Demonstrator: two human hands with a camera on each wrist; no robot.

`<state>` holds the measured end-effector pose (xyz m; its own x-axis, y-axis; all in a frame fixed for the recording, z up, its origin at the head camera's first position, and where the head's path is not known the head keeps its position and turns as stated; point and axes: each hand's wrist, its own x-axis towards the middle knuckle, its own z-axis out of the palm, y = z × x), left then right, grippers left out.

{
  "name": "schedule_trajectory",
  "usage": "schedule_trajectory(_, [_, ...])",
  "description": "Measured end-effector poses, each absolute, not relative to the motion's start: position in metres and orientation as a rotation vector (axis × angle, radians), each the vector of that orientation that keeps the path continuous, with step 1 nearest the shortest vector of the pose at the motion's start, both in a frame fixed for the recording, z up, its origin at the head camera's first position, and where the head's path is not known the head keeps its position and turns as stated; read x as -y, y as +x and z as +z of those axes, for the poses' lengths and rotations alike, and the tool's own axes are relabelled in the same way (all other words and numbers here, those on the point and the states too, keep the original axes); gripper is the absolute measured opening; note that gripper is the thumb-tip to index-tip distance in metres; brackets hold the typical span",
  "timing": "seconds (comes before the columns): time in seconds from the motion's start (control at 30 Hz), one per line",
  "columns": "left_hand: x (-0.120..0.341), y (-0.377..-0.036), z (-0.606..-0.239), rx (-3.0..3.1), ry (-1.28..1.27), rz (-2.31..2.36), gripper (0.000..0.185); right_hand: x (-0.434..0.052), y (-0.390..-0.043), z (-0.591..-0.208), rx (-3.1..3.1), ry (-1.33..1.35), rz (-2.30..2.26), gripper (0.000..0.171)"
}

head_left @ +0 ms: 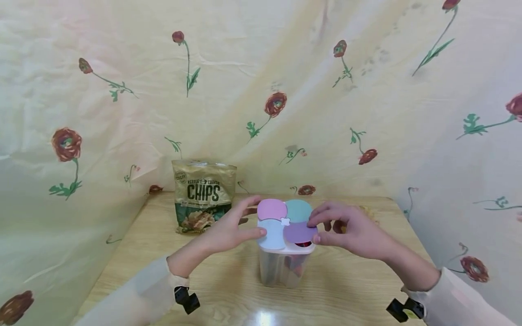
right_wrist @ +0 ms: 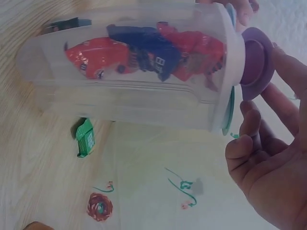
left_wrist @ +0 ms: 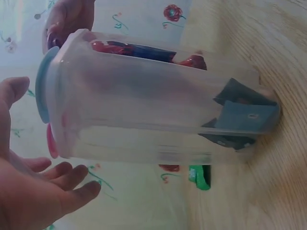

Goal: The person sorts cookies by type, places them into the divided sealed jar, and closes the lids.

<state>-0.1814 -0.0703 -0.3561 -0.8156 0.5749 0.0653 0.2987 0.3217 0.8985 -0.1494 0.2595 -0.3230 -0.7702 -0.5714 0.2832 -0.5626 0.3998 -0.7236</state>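
A tall clear plastic container stands upright on the table, its white top carrying pink, teal, light blue and purple lids. My right hand pinches the purple lid by its edge. That lid is tilted up, with red showing beneath it in the head view. On the opposite side, my left hand spreads its thumb and fingers around the container's top near the light blue and pink lids. Red and blue wrapped packets fill one compartment; dark teal packets lie low in another.
A gold and green chips bag stands at the back left of the wooden table. A small green packet lies behind the container. Something yellow shows past my right hand. Flowered cloth hangs behind.
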Motion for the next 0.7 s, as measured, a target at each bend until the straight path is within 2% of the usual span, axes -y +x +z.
schedule_trajectory(0.4, [0.070, -0.184, -0.363, -2.203, 0.850, 1.569, 0.088, -0.258, -0.141, -0.331, -2.667, -1.143, -1.285, 0.025])
schedule_trajectory(0.7, [0.070, -0.185, -0.364, -2.185, 0.818, 1.560, 0.088, -0.251, -0.137, -0.336, -2.832, -1.065, -1.268, 0.025])
